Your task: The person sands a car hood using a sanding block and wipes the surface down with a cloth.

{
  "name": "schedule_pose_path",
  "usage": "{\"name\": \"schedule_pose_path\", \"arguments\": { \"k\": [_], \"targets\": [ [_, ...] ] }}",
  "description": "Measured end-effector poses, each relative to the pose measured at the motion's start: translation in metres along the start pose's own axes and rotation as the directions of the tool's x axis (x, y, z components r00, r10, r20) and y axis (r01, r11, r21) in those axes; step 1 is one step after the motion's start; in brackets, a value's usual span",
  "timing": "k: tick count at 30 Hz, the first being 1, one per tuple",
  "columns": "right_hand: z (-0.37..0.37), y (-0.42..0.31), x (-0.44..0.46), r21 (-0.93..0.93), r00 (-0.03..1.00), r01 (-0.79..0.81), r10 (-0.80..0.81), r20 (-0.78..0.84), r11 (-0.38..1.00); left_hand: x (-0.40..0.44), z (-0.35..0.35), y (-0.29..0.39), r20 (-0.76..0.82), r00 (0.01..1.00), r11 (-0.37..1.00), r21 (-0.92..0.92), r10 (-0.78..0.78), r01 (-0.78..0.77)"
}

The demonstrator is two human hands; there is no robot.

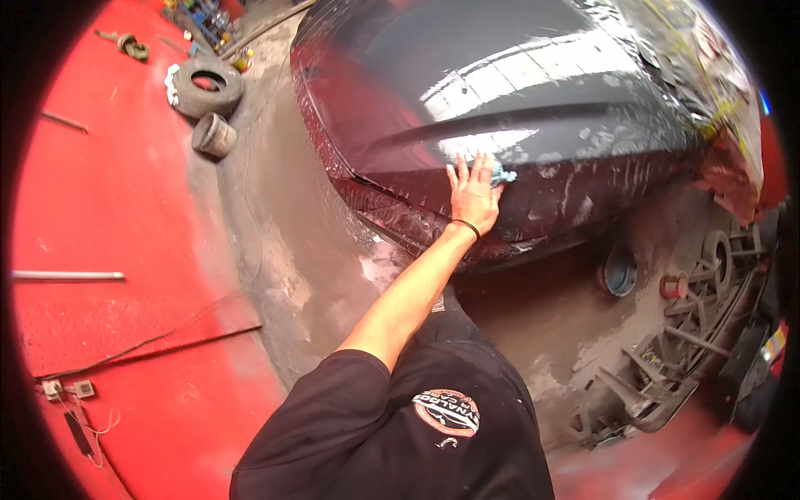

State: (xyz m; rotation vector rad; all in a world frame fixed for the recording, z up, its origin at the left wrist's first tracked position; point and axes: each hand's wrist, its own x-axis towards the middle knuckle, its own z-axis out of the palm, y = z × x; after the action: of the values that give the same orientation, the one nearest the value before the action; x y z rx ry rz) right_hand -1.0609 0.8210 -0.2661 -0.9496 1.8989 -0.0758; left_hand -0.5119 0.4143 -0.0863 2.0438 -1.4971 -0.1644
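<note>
My left hand, with a dark band on its wrist, lies palm down on the front edge of a glossy black car hood. Its fingers are spread. A crumpled light-blue cloth shows between the thumb and the fingers, pinned against the hood; the rest of it is hidden under the hand. Wet-looking streaks and pale smears mark the paint around it. My right hand is out of view.
A tire and a dirty bucket stand at left by the red surface. Plastic sheeting covers the car's right side. Lower right are a blue-rimmed bucket, a red can and a dusty frame-like part.
</note>
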Motion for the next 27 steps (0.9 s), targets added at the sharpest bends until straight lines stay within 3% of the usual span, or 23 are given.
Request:
{"name": "schedule_pose_path", "arguments": {
  "k": [4, 7, 8, 10, 12, 13, 17, 18, 21, 23, 24, 26, 27],
  "targets": [
    [-0.059, -0.110, 0.054, 0.116, 0.987, 0.151, -0.143, -0.069, 0.982, -0.005, -0.010, -0.013, -0.084, 0.993, 0.980, -0.175, 0.082, -0.096],
    [-0.085, -0.211, 0.070, 0.067, 0.993, 0.069, -0.062, -0.103, 0.995, -0.001, -0.033, -0.034, -0.061, 0.996, 0.909, -0.409, 0.062, -0.081],
    [-0.073, -0.239, 0.071, 0.027, 0.937, 0.229, -0.212, -0.279, 0.973, 0.005, -0.044, -0.048, -0.130, 0.991, 0.913, -0.400, 0.031, -0.081],
    [-0.068, -0.295, 0.066, 0.047, 0.937, 0.253, -0.232, -0.260, 0.966, 0.027, -0.077, -0.085, -0.233, 0.972, 0.925, -0.375, -0.036, -0.056],
    [-0.046, -0.336, 0.057, 0.048, 0.926, 0.285, -0.262, -0.273, 0.957, 0.063, -0.099, -0.141, -0.339, 0.917, 0.939, -0.330, -0.212, 0.096],
    [-0.036, -0.347, 0.053, 0.047, 0.923, 0.292, -0.268, -0.275, 0.955, 0.085, -0.104, -0.178, -0.423, 0.878, 0.965, -0.221, -0.222, 0.137],
    [-0.011, -0.342, 0.034, 0.128, 0.949, 0.253, -0.220, -0.224, 0.959, 0.163, -0.108, -0.323, -0.477, 0.768, 0.896, -0.111, -0.427, 0.429],
    [-0.008, -0.333, 0.027, 0.121, 0.962, 0.191, -0.161, -0.222, 0.974, 0.176, -0.102, -0.341, -0.482, 0.733, 0.848, -0.038, -0.479, 0.529],
    [-0.006, -0.288, 0.004, 0.157, 0.964, 0.045, -0.002, -0.266, 0.987, 0.204, -0.100, -0.332, -0.483, 0.681, 0.807, -0.101, -0.551, 0.582],
    [-0.006, -0.266, -0.016, 0.169, 0.958, -0.056, 0.100, -0.269, 0.984, 0.214, -0.089, -0.299, -0.502, 0.749, 0.876, -0.038, -0.432, 0.480],
    [-0.004, -0.265, -0.031, 0.181, 0.950, -0.122, 0.167, -0.263, 0.976, 0.221, -0.071, -0.294, -0.586, 0.767, 0.898, 0.146, -0.260, 0.415],
    [0.002, -0.266, -0.050, 0.174, 0.934, -0.197, 0.239, -0.264, 0.965, 0.226, -0.086, -0.212, -0.438, 0.843, 0.943, -0.028, -0.311, 0.333],
    [0.007, -0.268, -0.052, 0.171, 0.945, -0.154, 0.196, -0.262, 0.973, 0.231, -0.059, -0.203, -0.491, 0.866, 0.968, 0.156, -0.094, 0.194]
  ]
}}
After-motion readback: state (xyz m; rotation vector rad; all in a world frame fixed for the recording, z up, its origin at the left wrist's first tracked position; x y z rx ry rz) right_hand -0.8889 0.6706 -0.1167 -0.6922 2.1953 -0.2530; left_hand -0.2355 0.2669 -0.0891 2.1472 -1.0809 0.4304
